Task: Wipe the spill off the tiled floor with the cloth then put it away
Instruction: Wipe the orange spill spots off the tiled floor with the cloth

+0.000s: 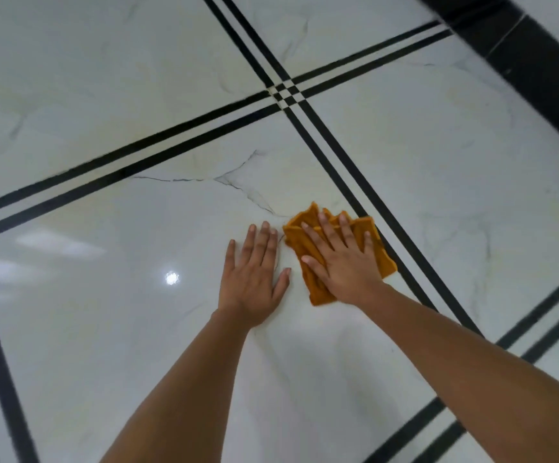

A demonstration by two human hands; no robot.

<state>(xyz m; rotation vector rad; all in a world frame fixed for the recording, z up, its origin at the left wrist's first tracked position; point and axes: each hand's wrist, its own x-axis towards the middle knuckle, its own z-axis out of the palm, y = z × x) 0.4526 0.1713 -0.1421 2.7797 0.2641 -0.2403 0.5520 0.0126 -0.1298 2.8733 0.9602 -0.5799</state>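
An orange cloth (pixel 305 243) lies bunched on the glossy white marble-look floor tile (pixel 137 312), close to a black double line. My right hand (pixel 341 259) presses flat on the cloth with its fingers spread and straight. Just to its left, my left hand (pixel 254 275) rests palm-down on the bare tile, fingers straight, a small gap from the cloth. No spill shows on the tile; whatever is under the cloth is hidden.
Black double stripes cross the floor and meet at a junction (pixel 283 91) beyond the hands. A dark skirting band (pixel 538 58) runs along the upper right corner. A ceiling light reflects as a bright spot (pixel 172 278) left of my left hand.
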